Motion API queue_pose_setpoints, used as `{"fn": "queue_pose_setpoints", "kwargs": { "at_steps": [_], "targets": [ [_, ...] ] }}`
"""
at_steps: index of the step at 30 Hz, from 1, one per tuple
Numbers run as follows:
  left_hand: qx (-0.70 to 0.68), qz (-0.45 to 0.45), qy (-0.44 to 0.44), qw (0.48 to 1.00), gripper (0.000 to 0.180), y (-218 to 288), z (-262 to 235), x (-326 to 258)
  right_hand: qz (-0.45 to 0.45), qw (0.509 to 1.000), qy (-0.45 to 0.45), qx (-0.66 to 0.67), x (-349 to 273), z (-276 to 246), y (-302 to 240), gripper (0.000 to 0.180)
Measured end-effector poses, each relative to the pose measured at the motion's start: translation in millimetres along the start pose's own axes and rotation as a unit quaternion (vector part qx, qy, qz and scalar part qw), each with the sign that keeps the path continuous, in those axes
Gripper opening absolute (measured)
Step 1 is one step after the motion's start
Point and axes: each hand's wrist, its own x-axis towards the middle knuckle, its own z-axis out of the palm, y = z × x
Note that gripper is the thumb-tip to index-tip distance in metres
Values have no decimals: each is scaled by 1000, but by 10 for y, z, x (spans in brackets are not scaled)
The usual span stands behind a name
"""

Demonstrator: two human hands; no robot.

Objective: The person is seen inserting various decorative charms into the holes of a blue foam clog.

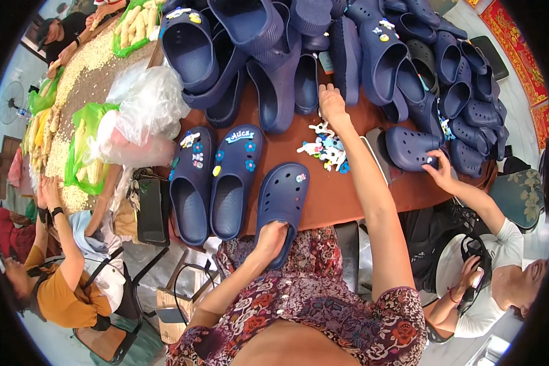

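Flowered dress (232, 323) cloth of mine comes first, nearest me, and just beyond it, at the near edge of the desk (332, 207), is the clog (285, 196). My left fingers (276, 232) grasp it through the foot opening. Its toe lies over the desk while its heel juts past that near edge, so if my grasp slackened, I think the overhang could tip it into my lap. A small pale charm (301, 178) shows on the toe; badly seated, it could pop out at a knock.

My right fingers (328, 96) are at the foot of the pile (268, 97), toward the far edge. Whether they are grasping something or released, I cannot tell. Crowding is the danger there: the pile leans on itself, and one nudge might bring a shoe down.

Loose charms (326, 150) lie mid-desk, just beside my forearm; an arm drawn back too low could scatter them, or shove what looks like a phone (379, 148) on their right. Near the left edge stands a decorated pair (238, 177); swinging the clog that way could scrape its trimmings. Toward the right edge, a co-worker's fingers (440, 174) hold another shoe (407, 148), near enough, I judge, for our arms to bump.
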Motion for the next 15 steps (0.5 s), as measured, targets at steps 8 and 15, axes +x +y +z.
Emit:
{"fn": "queue_pose_setpoints", "kwargs": {
  "at_steps": [8, 15],
  "targets": [
    [-7, 15, -7, 1000, 23, -23, 41, 2, 13, 994, 77, 77, -895, 71, -79, 23],
    [-31, 53, 4, 998, 16, 30, 149, -212, 1, 972, 74, 224, -1373, -40, -174, 22]
  ]
}}
